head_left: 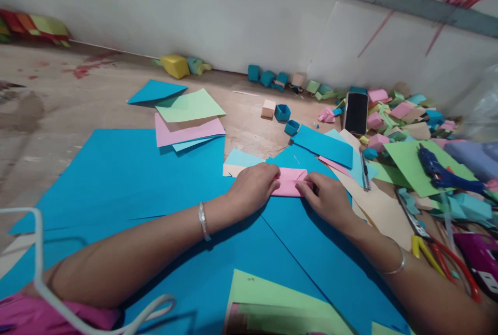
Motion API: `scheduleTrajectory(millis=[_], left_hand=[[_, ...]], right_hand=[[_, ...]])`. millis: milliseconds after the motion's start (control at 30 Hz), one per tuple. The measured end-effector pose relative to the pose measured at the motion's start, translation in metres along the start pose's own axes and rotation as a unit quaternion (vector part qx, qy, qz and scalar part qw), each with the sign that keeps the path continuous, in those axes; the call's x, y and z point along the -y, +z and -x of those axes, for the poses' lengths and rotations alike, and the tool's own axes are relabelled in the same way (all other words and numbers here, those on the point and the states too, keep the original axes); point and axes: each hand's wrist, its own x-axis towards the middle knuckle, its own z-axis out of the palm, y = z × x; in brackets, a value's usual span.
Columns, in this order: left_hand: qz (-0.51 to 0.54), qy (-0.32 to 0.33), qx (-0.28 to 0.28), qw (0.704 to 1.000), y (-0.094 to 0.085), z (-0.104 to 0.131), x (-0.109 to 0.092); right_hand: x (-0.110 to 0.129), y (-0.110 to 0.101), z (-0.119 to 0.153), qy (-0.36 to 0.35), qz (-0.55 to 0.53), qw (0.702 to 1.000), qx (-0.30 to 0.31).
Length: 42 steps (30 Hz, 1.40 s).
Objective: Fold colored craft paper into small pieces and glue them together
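A folded strip of pink paper (289, 181) lies over large blue sheets (187, 252), with crease lines showing at its right end. My left hand (254, 185) grips the strip's left end, fingers closed and knuckles up. At the right end, my right hand (324, 195) pinches the paper between thumb and fingers. Part of the strip is hidden under my left fingers. Just behind my left hand lie a pale blue piece (243, 158) and a cream paper piece (230, 170).
Coloured sheets (190, 107) lie at the back left. Small folded paper boxes (282, 113) stand near the wall. At the right are a phone (356, 113), a paper heap (404, 114), a blue glue gun (439, 169) and scissors (431, 252). A white cable (39, 252) crosses the lower left.
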Motion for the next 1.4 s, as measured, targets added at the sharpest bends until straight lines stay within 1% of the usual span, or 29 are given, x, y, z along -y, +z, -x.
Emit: scheduleTrajectory(millis=[167,300,400,467,600,667,767,867,967,1067,1133,1200,1267,1333,1400], left_hand=[[0.006,0.005,-0.014,1.0,0.002,-0.002,0.003],[0.035,0.006,-0.036,0.999,0.003,-0.002,0.004],[0.054,0.009,-0.055,0.997,0.003,-0.003,0.005],[0.049,0.011,-0.061,0.997,0.003,-0.003,0.005],[-0.021,0.016,-0.085,0.996,0.0,-0.005,0.007],[-0.047,0.025,-0.076,0.996,-0.002,-0.006,0.008],[-0.051,0.038,-0.047,0.997,-0.005,-0.008,0.009],[-0.049,0.038,-0.054,0.997,-0.006,-0.009,0.008],[-0.044,0.033,-0.042,0.998,-0.006,-0.01,0.007],[-0.025,0.06,-0.029,0.997,-0.005,-0.009,0.007],[-0.019,0.093,-0.026,0.995,-0.004,-0.008,0.008],[-0.029,0.129,-0.017,0.991,-0.003,-0.007,0.008],[-0.056,0.16,-0.009,0.985,-0.003,-0.005,0.008],[-0.092,0.189,-0.006,0.978,-0.004,-0.003,0.005],[-0.132,0.205,0.0,0.97,-0.007,0.002,0.0]], right_hand=[[0.0,0.004,0.003,-0.02,0.084,0.996,-0.029],[0.0,0.005,0.003,-0.03,0.121,0.991,-0.055],[-0.003,0.004,-0.001,-0.071,0.125,0.987,-0.067],[-0.005,0.004,-0.006,-0.105,0.128,0.985,-0.058],[-0.011,0.002,-0.012,-0.14,0.117,0.983,-0.005],[-0.012,0.001,-0.013,-0.151,0.104,0.983,-0.001],[-0.011,-0.001,-0.013,-0.157,0.089,0.983,-0.023],[-0.009,-0.003,-0.011,-0.151,0.075,0.985,-0.044],[-0.008,-0.004,-0.01,-0.155,0.05,0.985,-0.059],[-0.008,-0.005,-0.008,-0.184,0.032,0.98,-0.067],[-0.006,-0.007,-0.006,-0.222,0.067,0.97,-0.07],[-0.002,-0.012,-0.002,-0.258,0.137,0.955,-0.053],[0.004,-0.018,0.002,-0.274,0.193,0.942,-0.011],[0.01,-0.024,0.007,-0.275,0.216,0.936,0.036],[0.016,-0.028,0.01,-0.275,0.225,0.932,0.069]])
